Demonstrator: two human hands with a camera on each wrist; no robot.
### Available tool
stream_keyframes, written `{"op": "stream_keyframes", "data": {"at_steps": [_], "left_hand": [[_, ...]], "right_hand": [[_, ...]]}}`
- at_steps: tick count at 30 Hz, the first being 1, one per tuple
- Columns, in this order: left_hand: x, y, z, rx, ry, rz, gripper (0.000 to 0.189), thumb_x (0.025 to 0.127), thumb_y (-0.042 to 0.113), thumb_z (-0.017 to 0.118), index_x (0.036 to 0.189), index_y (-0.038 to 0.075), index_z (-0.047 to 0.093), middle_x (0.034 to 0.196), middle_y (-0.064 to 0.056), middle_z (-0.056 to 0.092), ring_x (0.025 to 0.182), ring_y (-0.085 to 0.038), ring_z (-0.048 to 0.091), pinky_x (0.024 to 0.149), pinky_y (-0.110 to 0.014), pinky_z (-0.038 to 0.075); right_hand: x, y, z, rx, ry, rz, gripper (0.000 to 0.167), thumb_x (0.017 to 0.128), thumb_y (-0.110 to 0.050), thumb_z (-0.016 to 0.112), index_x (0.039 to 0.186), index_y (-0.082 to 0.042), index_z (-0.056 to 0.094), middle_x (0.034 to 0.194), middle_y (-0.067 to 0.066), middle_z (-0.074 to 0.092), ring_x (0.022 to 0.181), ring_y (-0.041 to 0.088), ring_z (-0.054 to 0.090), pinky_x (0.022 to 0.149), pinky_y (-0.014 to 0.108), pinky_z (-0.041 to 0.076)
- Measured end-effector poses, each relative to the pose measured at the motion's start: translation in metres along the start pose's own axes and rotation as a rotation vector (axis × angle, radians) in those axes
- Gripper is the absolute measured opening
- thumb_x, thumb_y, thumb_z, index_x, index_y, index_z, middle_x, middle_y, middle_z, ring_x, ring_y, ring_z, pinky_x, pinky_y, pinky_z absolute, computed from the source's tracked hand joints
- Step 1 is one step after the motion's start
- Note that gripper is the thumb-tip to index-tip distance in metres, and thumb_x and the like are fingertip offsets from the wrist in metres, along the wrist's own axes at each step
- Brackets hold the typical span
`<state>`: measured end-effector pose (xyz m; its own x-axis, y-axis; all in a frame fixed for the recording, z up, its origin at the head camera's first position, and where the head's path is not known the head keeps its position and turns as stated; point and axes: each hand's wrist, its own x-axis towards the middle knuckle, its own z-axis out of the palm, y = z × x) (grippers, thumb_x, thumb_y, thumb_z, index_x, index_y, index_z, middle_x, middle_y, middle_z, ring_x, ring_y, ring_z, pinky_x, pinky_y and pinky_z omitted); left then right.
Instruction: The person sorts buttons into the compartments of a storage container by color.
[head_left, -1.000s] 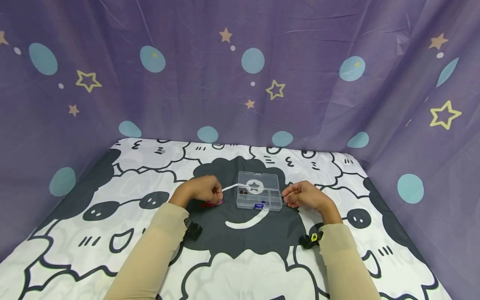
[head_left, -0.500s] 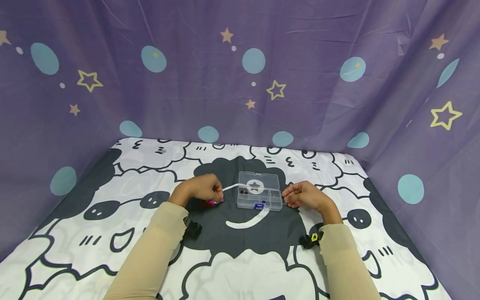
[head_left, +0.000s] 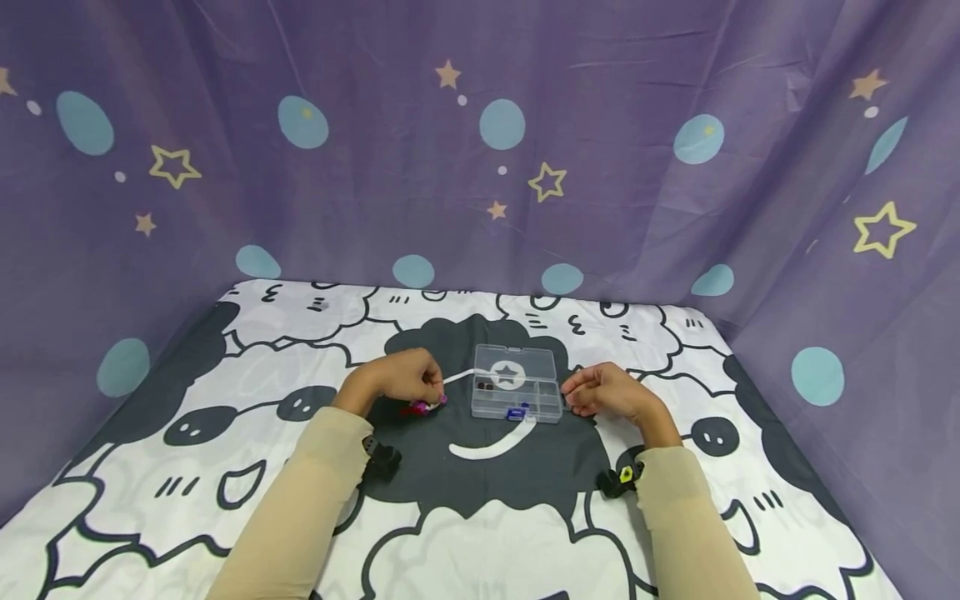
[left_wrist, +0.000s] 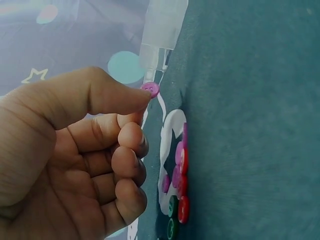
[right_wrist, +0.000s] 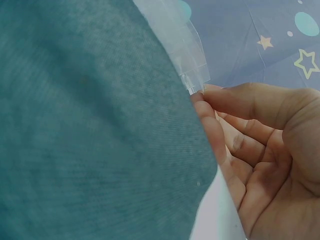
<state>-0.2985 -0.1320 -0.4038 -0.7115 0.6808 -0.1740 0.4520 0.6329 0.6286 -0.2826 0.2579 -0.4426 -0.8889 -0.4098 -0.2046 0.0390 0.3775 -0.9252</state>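
My left hand [head_left: 405,377] pinches a pinkish-purple button [left_wrist: 150,90] between thumb and forefinger, left of the box. Beneath it lies a small pile of pink and red buttons [head_left: 418,408]; the left wrist view also shows green buttons [left_wrist: 173,214] at its near end. A clear plastic compartment box [head_left: 517,408] stands with its lid raised at the back. It holds small dark brown pieces [head_left: 486,386] in a left compartment and blue pieces [head_left: 516,413] at the front. My right hand [head_left: 609,392] holds the box's right side at the edge with thumb and fingertips.
A cloth with black-and-white cartoon sheep [head_left: 480,475] covers the table, the box resting on its dark patch. Purple curtains [head_left: 420,167] with stars and dots hang behind and on both sides.
My left hand has lifted slightly from the button pile, and more of the pile shows under it. The right hand and box stay put; the head view has shifted slightly.
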Motion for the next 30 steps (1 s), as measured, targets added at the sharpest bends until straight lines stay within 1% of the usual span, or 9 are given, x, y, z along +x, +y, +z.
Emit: {"op": "stream_keyframes", "data": {"at_steps": [3, 6, 10, 12, 19, 24, 27, 30], "left_hand": [[-0.003, 0.001, -0.001, -0.015, -0.004, -0.010, 0.015, 0.092, 0.006, 0.067, 0.078, 0.009, 0.073, 0.064, 0.004, 0.058, 0.051, -0.010, 0.047, 0.052, -0.027, 0.041], [-0.004, 0.002, -0.004, -0.025, -0.003, -0.010, 0.016, 0.093, 0.006, 0.066, 0.079, 0.007, 0.074, 0.066, 0.002, 0.059, 0.051, -0.010, 0.045, 0.051, -0.027, 0.039], [-0.005, 0.004, -0.009, -0.011, 0.004, -0.003, 0.017, 0.095, 0.008, 0.065, 0.080, 0.008, 0.074, 0.067, 0.001, 0.059, 0.051, -0.010, 0.044, 0.050, -0.027, 0.038], [-0.005, 0.006, -0.011, -0.004, 0.006, 0.002, 0.017, 0.095, 0.008, 0.065, 0.081, 0.008, 0.074, 0.067, 0.002, 0.058, 0.053, -0.010, 0.044, 0.051, -0.027, 0.039], [-0.004, 0.014, -0.018, 0.011, 0.021, 0.028, 0.016, 0.094, 0.007, 0.066, 0.080, 0.006, 0.073, 0.068, 0.004, 0.058, 0.054, -0.009, 0.045, 0.055, -0.027, 0.040], [-0.002, 0.019, -0.022, 0.023, 0.029, 0.048, 0.014, 0.093, 0.006, 0.066, 0.083, 0.000, 0.074, 0.067, 0.004, 0.058, 0.055, -0.008, 0.045, 0.056, -0.027, 0.039], [0.001, 0.022, -0.024, 0.033, 0.030, 0.058, 0.015, 0.093, 0.006, 0.065, 0.079, 0.003, 0.072, 0.066, 0.005, 0.054, 0.055, -0.008, 0.043, 0.058, -0.027, 0.039], [0.002, 0.027, -0.025, 0.024, 0.024, 0.058, 0.018, 0.094, 0.005, 0.063, 0.077, 0.007, 0.069, 0.065, 0.005, 0.051, 0.055, -0.009, 0.041, 0.058, -0.027, 0.038]], "right_hand": [[0.001, 0.000, 0.001, -0.006, -0.014, -0.008, 0.020, 0.094, 0.003, 0.064, 0.112, 0.012, 0.068, 0.090, 0.009, 0.073, 0.077, 0.017, 0.069, 0.073, 0.032, 0.059], [0.001, 0.000, 0.001, -0.011, -0.007, -0.004, 0.020, 0.094, 0.003, 0.064, 0.111, 0.012, 0.068, 0.089, 0.009, 0.073, 0.077, 0.017, 0.069, 0.072, 0.032, 0.059], [-0.001, -0.001, 0.001, -0.016, 0.006, -0.001, 0.020, 0.094, 0.003, 0.064, 0.112, 0.011, 0.068, 0.089, 0.009, 0.072, 0.077, 0.017, 0.069, 0.072, 0.033, 0.059], [-0.002, -0.002, 0.000, -0.018, 0.008, -0.003, 0.020, 0.094, 0.003, 0.064, 0.112, 0.011, 0.068, 0.089, 0.009, 0.072, 0.077, 0.018, 0.069, 0.072, 0.033, 0.059], [-0.003, -0.002, 0.002, -0.017, 0.016, 0.005, 0.020, 0.094, 0.003, 0.064, 0.112, 0.011, 0.068, 0.089, 0.009, 0.072, 0.077, 0.019, 0.069, 0.072, 0.034, 0.059], [-0.003, -0.001, 0.002, -0.021, 0.013, -0.004, 0.020, 0.094, 0.003, 0.065, 0.112, 0.011, 0.068, 0.089, 0.009, 0.072, 0.078, 0.019, 0.069, 0.073, 0.034, 0.059], [-0.004, -0.001, 0.002, -0.016, 0.012, -0.006, 0.020, 0.095, 0.002, 0.065, 0.112, 0.011, 0.068, 0.089, 0.009, 0.072, 0.078, 0.018, 0.069, 0.073, 0.034, 0.059], [-0.004, -0.001, 0.002, -0.014, 0.007, -0.011, 0.020, 0.095, 0.002, 0.065, 0.112, 0.012, 0.067, 0.089, 0.009, 0.072, 0.078, 0.018, 0.069, 0.073, 0.034, 0.059]]}}
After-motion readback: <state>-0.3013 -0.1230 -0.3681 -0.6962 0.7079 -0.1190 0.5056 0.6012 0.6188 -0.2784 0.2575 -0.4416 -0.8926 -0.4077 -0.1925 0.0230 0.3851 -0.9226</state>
